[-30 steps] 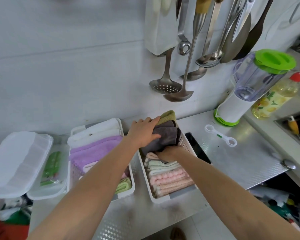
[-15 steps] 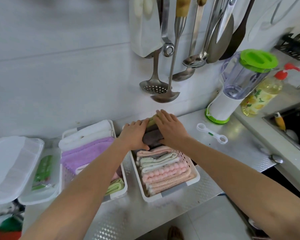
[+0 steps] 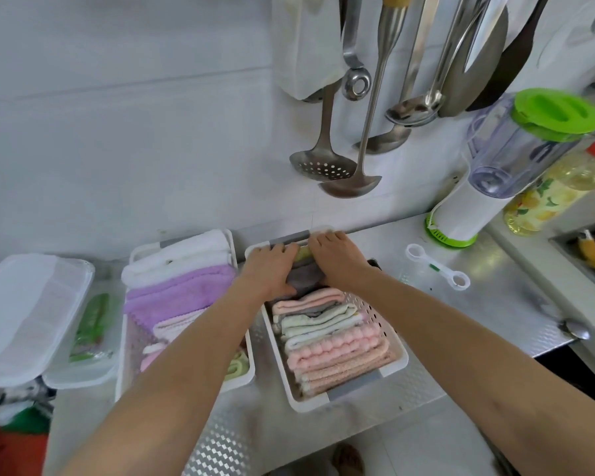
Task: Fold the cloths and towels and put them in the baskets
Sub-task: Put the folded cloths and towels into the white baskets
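Observation:
Two white baskets sit on the steel counter. The right basket point(image 3: 389, 341) holds a row of folded pink, pale green and beige cloths point(image 3: 330, 345). At its far end lies a folded grey cloth point(image 3: 304, 278) with a green one point(image 3: 303, 253) behind it. My left hand point(image 3: 270, 269) and my right hand point(image 3: 337, 261) press down on either side of the grey cloth, fingers flat over the far cloths. The left basket point(image 3: 241, 376) holds white, purple point(image 3: 179, 297) and pink folded towels, partly hidden by my left forearm.
A white lidded plastic box point(image 3: 31, 321) stands open at the left. Ladles and spoons point(image 3: 351, 180) hang on the wall above the baskets. A blender with a green lid point(image 3: 509, 166), an oil bottle point(image 3: 557, 190), a white plastic opener point(image 3: 437, 267) and a sink point(image 3: 588, 255) are to the right.
My right hand came out from under the grey cloth and moved onto its right side. Both hands have pushed the grey cloth down toward the far end of the right basket.

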Available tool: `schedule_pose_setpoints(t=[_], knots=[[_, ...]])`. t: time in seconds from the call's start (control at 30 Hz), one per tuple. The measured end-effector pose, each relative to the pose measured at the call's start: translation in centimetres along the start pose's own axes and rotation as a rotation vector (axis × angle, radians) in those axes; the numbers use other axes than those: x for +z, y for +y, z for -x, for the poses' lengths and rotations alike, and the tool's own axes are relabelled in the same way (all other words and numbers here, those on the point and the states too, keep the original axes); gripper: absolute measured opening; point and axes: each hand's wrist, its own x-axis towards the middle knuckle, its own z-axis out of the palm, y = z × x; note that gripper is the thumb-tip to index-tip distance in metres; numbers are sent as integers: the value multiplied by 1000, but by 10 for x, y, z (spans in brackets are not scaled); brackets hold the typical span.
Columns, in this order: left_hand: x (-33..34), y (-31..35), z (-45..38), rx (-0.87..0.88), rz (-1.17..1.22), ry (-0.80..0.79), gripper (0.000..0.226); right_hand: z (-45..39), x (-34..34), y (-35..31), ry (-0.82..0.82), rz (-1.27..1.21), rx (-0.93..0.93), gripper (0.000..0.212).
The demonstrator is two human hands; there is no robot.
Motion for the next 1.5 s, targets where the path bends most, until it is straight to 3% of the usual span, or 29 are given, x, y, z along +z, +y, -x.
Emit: schedule_pose_setpoints(t=[0.2,0.43,0.6,0.67,0.77,0.83,0.93,1.03,1.13,1.2,1.3,1.5], knots=[[11,-7,13,-122,-20,201,81,13,2,0,84,-184,2,79],[15,-11,0,-171,-20,164,77,4,-3,-9,-64,-160,58,78],[-2,-17,15,-124,86,-8,99,32,-22,-8,-18,-247,-36,79],[-12,-13,32,-81,140,5,92,60,-36,-10,20,-361,-116,71],[-16,-6,68,-65,240,103,79,106,-49,-18,-82,-483,-252,61],[-15,-3,94,-91,333,154,70,126,-46,-28,-190,-437,-322,69],[-11,1,126,-138,385,110,57,136,-32,-44,-319,-278,-368,91],[-7,3,148,-127,360,12,47,136,-20,-55,-244,-142,-391,92],[-2,10,163,-142,391,-22,55,142,-10,-68,-202,-115,-326,88],[2,19,173,-202,402,30,57,144,-4,-75,-158,-98,-289,84],[9,26,191,-351,353,142,40,151,6,-77,-100,-99,-241,79],[26,26,219,-448,217,146,16,157,14,-66,-105,-144,-170,77]])
